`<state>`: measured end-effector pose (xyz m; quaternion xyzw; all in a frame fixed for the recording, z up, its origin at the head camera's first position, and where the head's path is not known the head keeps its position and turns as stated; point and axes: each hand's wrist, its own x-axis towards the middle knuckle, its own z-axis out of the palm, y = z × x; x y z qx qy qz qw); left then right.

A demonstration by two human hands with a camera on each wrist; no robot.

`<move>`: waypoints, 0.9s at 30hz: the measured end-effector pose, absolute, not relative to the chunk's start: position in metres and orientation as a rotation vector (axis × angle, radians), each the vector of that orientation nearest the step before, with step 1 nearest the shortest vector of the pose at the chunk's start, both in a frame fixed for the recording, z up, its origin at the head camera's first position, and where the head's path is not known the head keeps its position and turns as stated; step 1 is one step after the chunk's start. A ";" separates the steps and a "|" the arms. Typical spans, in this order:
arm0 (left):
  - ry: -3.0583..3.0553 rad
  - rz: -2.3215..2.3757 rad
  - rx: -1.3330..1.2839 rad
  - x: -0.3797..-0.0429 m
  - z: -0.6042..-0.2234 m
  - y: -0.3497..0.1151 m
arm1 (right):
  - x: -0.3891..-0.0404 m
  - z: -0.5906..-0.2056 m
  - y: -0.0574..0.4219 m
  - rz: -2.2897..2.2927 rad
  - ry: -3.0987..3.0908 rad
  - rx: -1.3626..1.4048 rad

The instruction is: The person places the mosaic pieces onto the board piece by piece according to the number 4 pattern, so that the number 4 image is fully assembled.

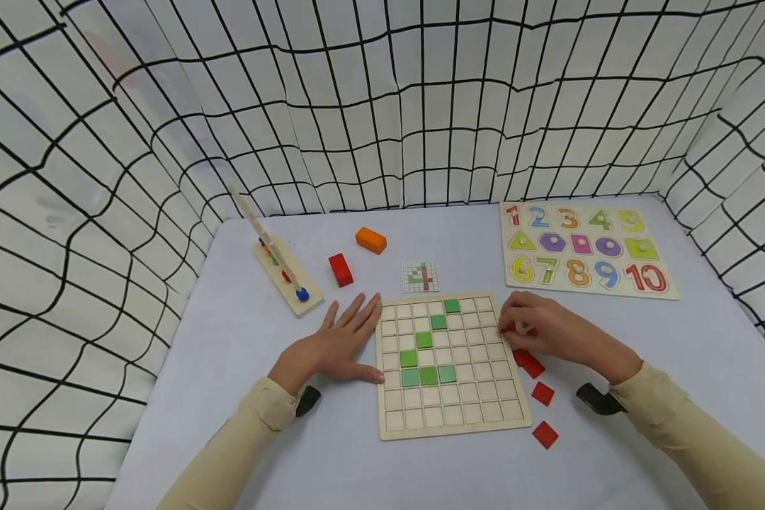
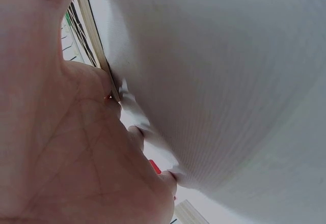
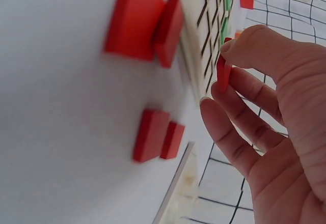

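Observation:
A wooden grid board (image 1: 481, 392) lies on the table, with green square tiles (image 1: 423, 340) in a slanting line and a short row beneath it. My left hand (image 1: 339, 346) rests flat with spread fingers at the board's left edge; its palm fills much of the left wrist view. Over the board's right edge, my right hand (image 1: 542, 326) pinches a red square tile (image 3: 222, 71) between thumb and fingers. Several loose red tiles (image 1: 543, 393) lie on the cloth right of the board. Behind the board is a small pattern card (image 1: 413, 278) with a green and red figure.
A red block (image 1: 341, 270) and an orange block (image 1: 371, 240) lie beyond the left hand. Further left stands a wooden toy (image 1: 287, 276) with coloured pieces and an upright strip. At back right lies a number puzzle board (image 1: 586, 248). Black netting (image 1: 389, 106) surrounds the table.

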<state>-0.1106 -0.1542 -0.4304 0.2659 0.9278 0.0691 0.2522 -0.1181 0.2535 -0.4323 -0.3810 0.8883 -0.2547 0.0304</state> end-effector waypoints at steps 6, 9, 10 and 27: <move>2.516 0.196 0.712 -0.112 -0.431 -0.155 | -0.124 -0.427 0.234 -0.720 2.762 -1.198; 2.517 0.193 0.712 -0.112 -0.433 -0.155 | -0.127 -0.424 0.224 -0.711 2.754 -1.221; 2.517 0.191 0.715 -0.112 -0.433 -0.154 | -0.128 -0.423 0.221 -0.712 2.752 -1.231; 2.518 0.173 0.713 -0.113 -0.434 -0.155 | -0.150 -0.438 0.178 -0.683 2.648 -1.409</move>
